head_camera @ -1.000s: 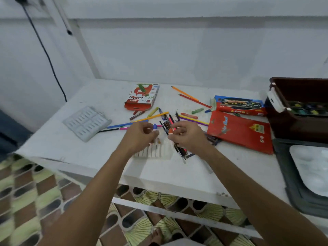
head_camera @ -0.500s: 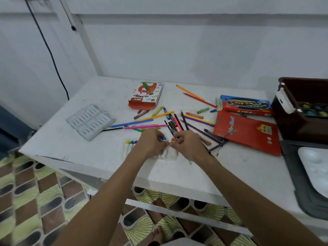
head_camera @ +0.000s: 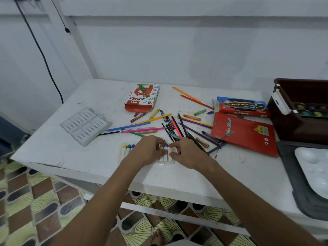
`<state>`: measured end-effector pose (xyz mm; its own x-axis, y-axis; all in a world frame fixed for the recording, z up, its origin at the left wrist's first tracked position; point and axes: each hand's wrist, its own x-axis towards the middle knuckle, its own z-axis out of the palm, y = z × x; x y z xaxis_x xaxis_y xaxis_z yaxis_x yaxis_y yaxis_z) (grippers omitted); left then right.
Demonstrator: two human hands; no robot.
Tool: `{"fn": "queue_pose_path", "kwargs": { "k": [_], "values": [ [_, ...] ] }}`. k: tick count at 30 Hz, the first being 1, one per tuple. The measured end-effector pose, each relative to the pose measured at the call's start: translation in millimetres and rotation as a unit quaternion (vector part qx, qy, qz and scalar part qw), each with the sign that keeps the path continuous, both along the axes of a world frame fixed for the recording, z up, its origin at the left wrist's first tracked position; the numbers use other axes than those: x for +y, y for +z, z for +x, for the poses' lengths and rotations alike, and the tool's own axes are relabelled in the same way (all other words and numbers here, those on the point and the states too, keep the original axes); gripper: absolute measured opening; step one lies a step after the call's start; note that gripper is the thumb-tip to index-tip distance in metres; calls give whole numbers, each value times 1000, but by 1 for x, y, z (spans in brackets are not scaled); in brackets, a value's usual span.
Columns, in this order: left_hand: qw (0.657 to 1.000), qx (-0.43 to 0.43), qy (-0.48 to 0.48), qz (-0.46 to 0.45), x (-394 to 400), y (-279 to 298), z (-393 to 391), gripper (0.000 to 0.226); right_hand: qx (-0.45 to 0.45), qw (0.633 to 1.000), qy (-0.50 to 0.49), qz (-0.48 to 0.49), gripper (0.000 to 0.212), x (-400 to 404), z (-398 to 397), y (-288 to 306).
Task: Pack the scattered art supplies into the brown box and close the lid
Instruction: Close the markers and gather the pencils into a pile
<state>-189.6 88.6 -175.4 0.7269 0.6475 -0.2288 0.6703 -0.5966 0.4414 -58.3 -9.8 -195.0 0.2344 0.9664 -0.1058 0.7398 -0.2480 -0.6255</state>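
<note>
A clear pastel tray point(head_camera: 125, 153) lies near the table's front edge with white-wrapped oil pastels in a row. My left hand point(head_camera: 148, 150) curls over its middle, fingertips on a blue-tipped pastel point(head_camera: 166, 151). My right hand point(head_camera: 188, 154) pinches the neighbouring pastel between thumb and forefinger at the tray's right end. Loose coloured pencils point(head_camera: 177, 128) and crayons fan out just behind my hands. The brown box point(head_camera: 291, 126) stands open at the far right with paint pots inside.
An oil pastels carton point(head_camera: 142, 98) lies at the back, a grey plastic insert point(head_camera: 86, 125) at the left. A red pencil case point(head_camera: 245, 134) and a blue-red box point(head_camera: 243, 107) lie beside the brown box. A dark lid point(head_camera: 291, 174) carries a white palette point(head_camera: 312, 167).
My right hand has laid its bunch of pencils on the table. Both hands have come down onto the pastel tray, and the blue-tipped pastel now sits in the row.
</note>
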Motion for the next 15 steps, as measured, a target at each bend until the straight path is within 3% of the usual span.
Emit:
{"fn": "queue_pose_path", "kwargs": {
  "k": [15],
  "values": [
    [1000,-1,-6,3,0,-10,-2,35,-50,998,22,-25,45,1,8,-11]
  ]
}}
